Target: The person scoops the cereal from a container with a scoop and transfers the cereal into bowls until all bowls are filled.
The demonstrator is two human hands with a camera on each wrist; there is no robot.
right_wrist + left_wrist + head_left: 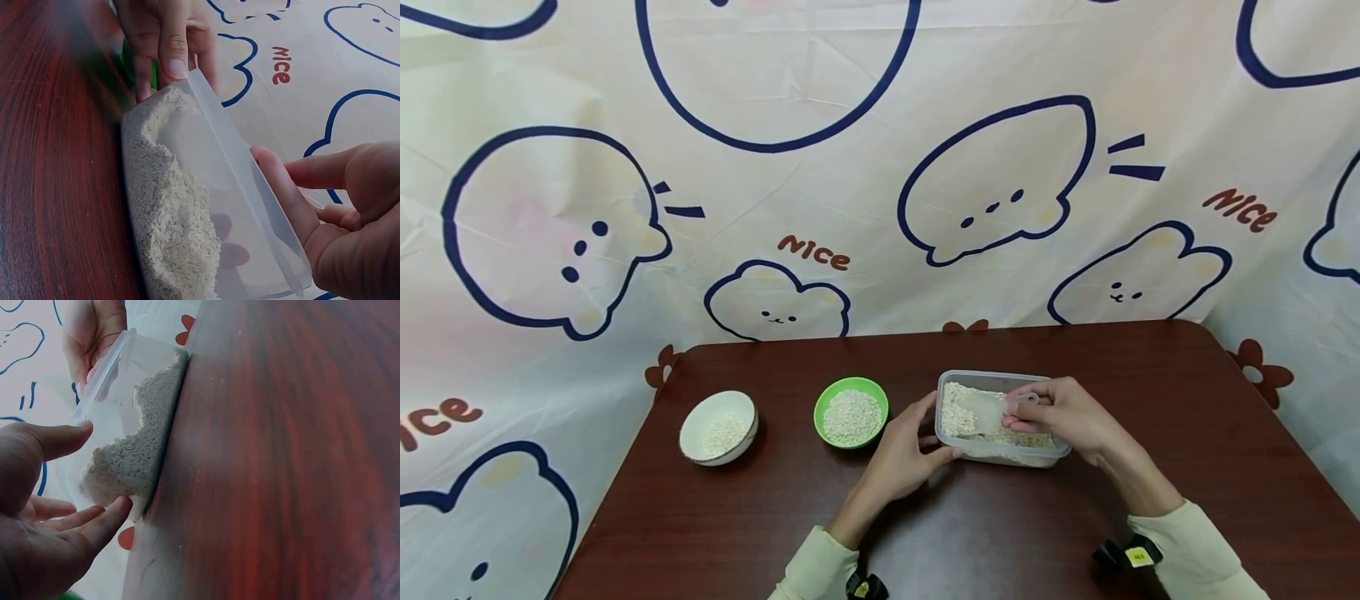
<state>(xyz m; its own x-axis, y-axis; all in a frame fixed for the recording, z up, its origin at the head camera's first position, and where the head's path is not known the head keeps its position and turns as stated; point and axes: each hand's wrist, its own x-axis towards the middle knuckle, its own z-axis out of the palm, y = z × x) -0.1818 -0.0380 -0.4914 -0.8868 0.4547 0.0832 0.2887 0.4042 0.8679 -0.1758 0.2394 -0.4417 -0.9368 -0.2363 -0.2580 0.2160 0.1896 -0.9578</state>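
A clear plastic container (1003, 454) of white rice (181, 219) sits on the table. In the head view my right hand (1060, 412) is over its right part, pinching the handle of a translucent plastic scoop (983, 410). The scoop's bowl is low at the rice; how much it holds cannot be told. My left hand (906, 454) rests against the container's left end, thumb at the front and the other fingers along the side, fairly straight. The left wrist view shows this hand (56, 519) close to the container wall, with rice heaped unevenly inside.
A green bowl (820, 408) of rice stands just left of my left hand. Farther left is a white bowl (698, 417) with a smaller amount of rice. All stand on a dark brown table (760, 517), with a patterned cloth (880, 208) hanging behind it.
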